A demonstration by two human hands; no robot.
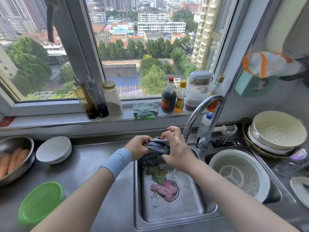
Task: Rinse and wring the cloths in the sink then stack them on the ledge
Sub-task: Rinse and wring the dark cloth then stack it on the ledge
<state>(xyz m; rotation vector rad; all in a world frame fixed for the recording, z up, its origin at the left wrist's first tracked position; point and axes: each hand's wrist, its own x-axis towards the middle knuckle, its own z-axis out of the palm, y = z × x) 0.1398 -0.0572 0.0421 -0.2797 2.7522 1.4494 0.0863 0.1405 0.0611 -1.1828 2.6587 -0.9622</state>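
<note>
Left hand [138,146] and right hand [177,152] clench a grey ribbed cloth [158,145]; two folded cloths [145,111] top the window ledge [66,118]; a green cloth [156,173] and a pink cloth [164,190] wait in the steel sink [190,208].

No text can be read anywhere. The dark sauce bottle [168,97] on the window ledge [50,119] carries a red label, and the small yellow-capped bottle [180,97] beside it a red-and-yellow one, but their print is too small. The purplish label on the jar [299,156] at the right edge is blurred.
</note>
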